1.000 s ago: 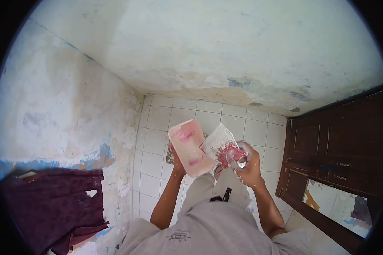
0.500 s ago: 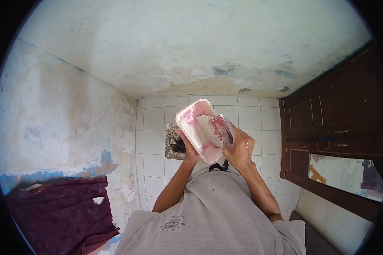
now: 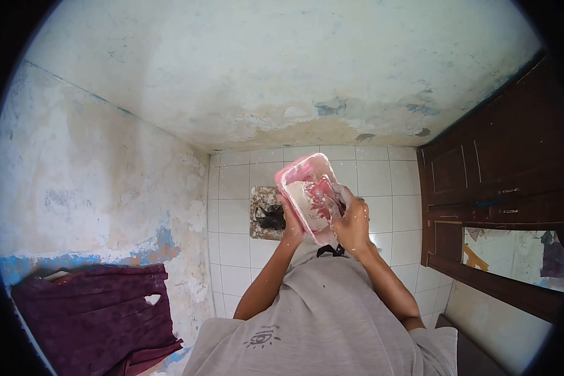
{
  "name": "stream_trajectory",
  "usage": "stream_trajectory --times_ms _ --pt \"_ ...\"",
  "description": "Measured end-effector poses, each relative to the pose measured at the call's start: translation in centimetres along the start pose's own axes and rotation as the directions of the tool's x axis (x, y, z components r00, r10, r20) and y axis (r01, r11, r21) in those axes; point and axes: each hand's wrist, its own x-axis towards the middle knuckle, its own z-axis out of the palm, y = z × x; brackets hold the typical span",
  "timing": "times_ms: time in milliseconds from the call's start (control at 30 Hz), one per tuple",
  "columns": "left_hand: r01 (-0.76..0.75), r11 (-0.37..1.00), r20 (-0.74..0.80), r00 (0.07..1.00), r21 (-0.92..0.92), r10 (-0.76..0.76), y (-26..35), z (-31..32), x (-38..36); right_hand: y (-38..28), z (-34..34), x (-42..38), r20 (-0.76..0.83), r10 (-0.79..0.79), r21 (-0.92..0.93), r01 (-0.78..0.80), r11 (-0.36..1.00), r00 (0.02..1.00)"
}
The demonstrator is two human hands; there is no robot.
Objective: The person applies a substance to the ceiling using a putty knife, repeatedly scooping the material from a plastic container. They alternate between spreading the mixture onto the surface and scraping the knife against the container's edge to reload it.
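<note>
My left hand (image 3: 292, 220) is wrapped round the left side of a pink plastic tub (image 3: 288, 172), which is tilted in front of my chest. White paste coats the tub's rim and inner walls. In my right hand (image 3: 352, 222) is a red putty scraper (image 3: 321, 195), smeared with the same white paste. The scraper's flat blade reaches into the tub, against or close to its left inner wall; whether they touch is hard to tell. White residue marks my right fingers.
Below the tub, a speckled square stool or board (image 3: 257, 230) with a black item on it stands on white floor tiles (image 3: 232, 247). Peeling walls (image 3: 125, 169) rise ahead and left. A dark wooden cabinet (image 3: 470, 163) stands right; a purple cloth (image 3: 94, 313) hangs lower left.
The tub has shifted slightly right and down in view and turned a little. The scraper has tilted deeper against the tub's left side, showing more of its broad face.
</note>
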Motion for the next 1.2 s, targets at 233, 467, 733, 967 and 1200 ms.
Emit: stream_trajectory --times_ms 233,467,733,967,1200 --pt "-0.054 0.996 -0.051 0.997 -0.076 0.05 0.7 1.8 -3.3 -0.3 -1.0 -1.6 -0.007 0.16 0.478 -0.137 0.868 0.987" --pt "-0.032 0.973 0.068 0.996 -0.23 0.049 -0.9 -0.3 -7.9 -2.1 -1.9 -6.9 -0.01 0.392 0.743 -0.256 0.618 0.92" --pt "-0.011 0.964 -0.024 1.0 -0.264 0.004 -3.4 -2.2 -11.4 -1.2 -1.7 -11.6 0.076 0.404 0.717 -0.332 0.613 0.912" --pt "0.025 0.982 0.006 1.0 -0.187 -0.024 -3.5 -3.4 -12.4 -2.8 -1.2 -12.1 0.006 0.197 0.163 -0.196 0.967 0.98" --pt "0.08 0.969 0.063 0.996 -0.232 -0.067 -2.0 -2.9 -13.2 -2.5 -0.5 -11.3 0.006 0.101 0.37 -0.096 0.924 0.995"
